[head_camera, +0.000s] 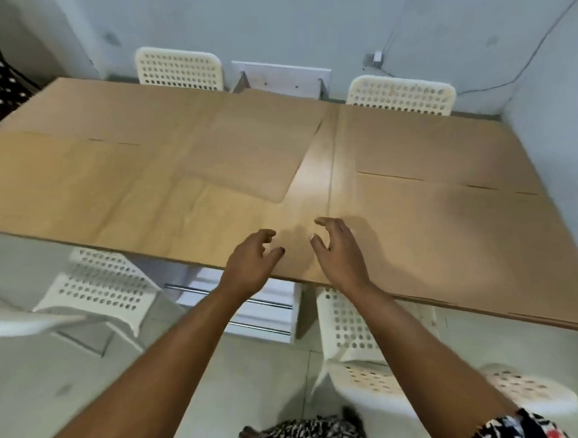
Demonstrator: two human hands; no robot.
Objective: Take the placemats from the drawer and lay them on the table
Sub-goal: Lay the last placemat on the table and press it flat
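A light wooden table (315,180) fills the middle of the view. Large tan sheets that look like placemats lie flat on it: one on the left (75,171), one angled in the middle (252,146), one on the right (447,182). My left hand (253,261) and my right hand (340,249) hover side by side over the table's near edge, fingers spread and curled, holding nothing. Below the table edge, a white drawer unit (252,309) with metal bar handles shows between my forearms.
White perforated chairs stand around the table: two at the far side (178,68) (400,95), one at the near left (102,284), one at the near right (355,333). A white wall and a cable are behind. Pale tiled floor lies below.
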